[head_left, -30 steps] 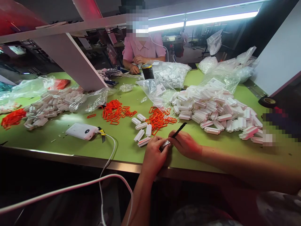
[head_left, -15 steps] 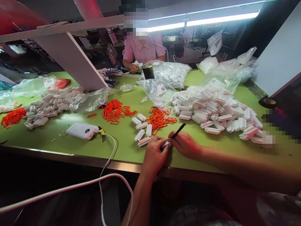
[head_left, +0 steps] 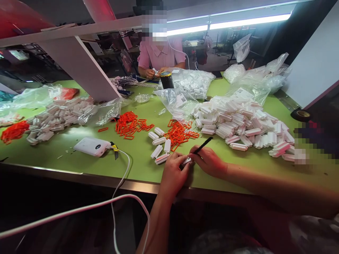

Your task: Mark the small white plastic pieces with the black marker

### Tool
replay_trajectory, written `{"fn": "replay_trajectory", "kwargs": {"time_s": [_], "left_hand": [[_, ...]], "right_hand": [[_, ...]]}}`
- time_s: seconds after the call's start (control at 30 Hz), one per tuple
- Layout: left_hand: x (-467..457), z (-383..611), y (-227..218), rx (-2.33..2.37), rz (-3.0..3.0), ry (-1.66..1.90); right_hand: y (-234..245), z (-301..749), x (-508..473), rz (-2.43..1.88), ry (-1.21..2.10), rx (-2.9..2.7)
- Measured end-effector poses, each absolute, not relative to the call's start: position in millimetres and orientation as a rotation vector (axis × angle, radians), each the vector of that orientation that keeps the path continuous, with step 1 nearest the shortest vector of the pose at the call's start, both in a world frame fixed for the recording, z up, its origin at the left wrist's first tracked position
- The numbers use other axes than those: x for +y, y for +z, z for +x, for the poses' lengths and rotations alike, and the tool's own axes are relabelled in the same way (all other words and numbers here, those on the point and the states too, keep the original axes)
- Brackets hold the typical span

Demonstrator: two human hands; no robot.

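Near edge of the desk (head_left: 148,173): both wrists low over it, hands almost together. Left hand (head_left: 173,171) has its fingers curled closed around a small white piece (head_left: 187,161); only a strip of it shows, the rest covered. Right hand (head_left: 209,162) pinches a slim black tool (head_left: 203,145) like a pen, fingers closed on it, upper end sticking out up and to the right.

Key relation: white piece sits between the 2 hands, inside the left fingers and just left of the right fingertips. Its visible strip seems to slant up to the right, roughly the tool's own lean. Left hand is nearer, being the one that holds it. Tool's lower end is hidden; cannot tell whether it touches the piece.

Just beyond the left hand: 6 loose white housings (head_left: 156,151), then an orange frame heap (head_left: 180,134). Farther left, a white power bank (head_left: 91,146). Right, past the right hand, a large pile of white housings (head_left: 238,123). Behind: clear bags, a dark can (head_left: 167,82). Far side: co-worker in a pink shirt (head_left: 161,56), hands raised to small white parts.
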State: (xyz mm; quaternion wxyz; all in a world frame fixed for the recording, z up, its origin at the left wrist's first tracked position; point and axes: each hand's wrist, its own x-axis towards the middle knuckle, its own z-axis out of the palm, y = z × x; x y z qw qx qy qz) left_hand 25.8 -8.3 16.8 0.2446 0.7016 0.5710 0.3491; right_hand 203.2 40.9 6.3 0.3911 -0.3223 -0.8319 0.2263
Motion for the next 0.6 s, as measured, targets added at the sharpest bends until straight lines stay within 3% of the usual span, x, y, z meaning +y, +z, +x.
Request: {"fn": "replay_trajectory", "kwargs": {"time_s": [0.6], "left_hand": [[-8.2,25.7,15.7,1.552,1.897,0.966]], "right_hand": [[2.9,202.0,42.0,-0.765,0.574,-2.124]]}}
